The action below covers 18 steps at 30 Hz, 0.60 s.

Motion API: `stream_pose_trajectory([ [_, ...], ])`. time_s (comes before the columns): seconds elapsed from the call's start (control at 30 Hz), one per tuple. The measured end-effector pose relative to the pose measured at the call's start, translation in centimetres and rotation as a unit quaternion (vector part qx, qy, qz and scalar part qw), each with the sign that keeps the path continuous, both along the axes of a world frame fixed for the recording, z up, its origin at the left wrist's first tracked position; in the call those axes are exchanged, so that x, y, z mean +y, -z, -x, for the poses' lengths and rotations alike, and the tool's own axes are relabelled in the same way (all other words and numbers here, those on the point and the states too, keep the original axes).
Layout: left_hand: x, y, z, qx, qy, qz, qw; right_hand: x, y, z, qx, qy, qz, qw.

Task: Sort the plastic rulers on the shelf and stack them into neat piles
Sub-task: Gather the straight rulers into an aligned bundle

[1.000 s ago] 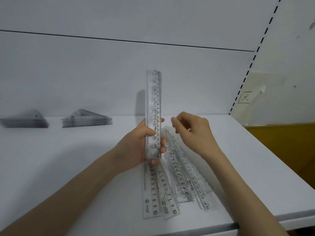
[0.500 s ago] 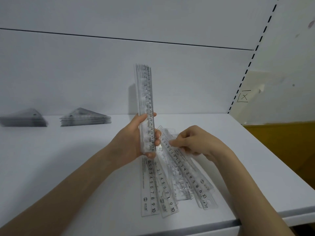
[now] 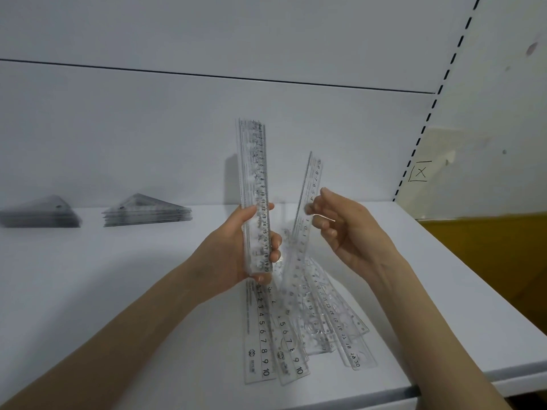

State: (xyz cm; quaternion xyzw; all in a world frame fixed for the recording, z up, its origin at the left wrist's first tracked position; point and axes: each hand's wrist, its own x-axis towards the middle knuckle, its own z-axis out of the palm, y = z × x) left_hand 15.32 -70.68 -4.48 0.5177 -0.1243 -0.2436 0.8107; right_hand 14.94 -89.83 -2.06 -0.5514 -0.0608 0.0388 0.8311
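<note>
The right hand (image 3: 352, 232) has lifted one ruler (image 3: 313, 179) off the loose heap (image 3: 299, 329) at lower centre, pinching it beside the upright bundle (image 3: 254, 167) the left hand (image 3: 233, 253) grips. Two triangle stacks (image 3: 145, 213) (left of frame) look finished; the heap on the shelf (image 3: 103, 276) remains.

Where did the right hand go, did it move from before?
Yes. The right hand rose off the loose rulers lying on the shelf, lifting one ruler nearly upright.
</note>
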Motion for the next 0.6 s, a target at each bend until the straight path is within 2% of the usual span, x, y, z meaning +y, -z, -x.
stream_pose_trajectory([
  [0.07, -0.1, -0.1, 0.1, -0.001, 0.006, -0.005, 1.000, 0.2, 0.3, -0.1, -0.041, -0.002, 0.020, 0.999],
  [0.17, -0.3, -0.1, 0.3, 0.002, 0.023, -0.015, 1.000, 0.4, 0.5, -0.4, -0.063, 0.058, 0.047, 0.995],
  [0.6, -0.9, 0.4, 1.1, -0.003, 0.099, -0.050, 0.994, 1.0, 0.5, -0.1, -0.089, 0.114, 0.005, 0.989],
])
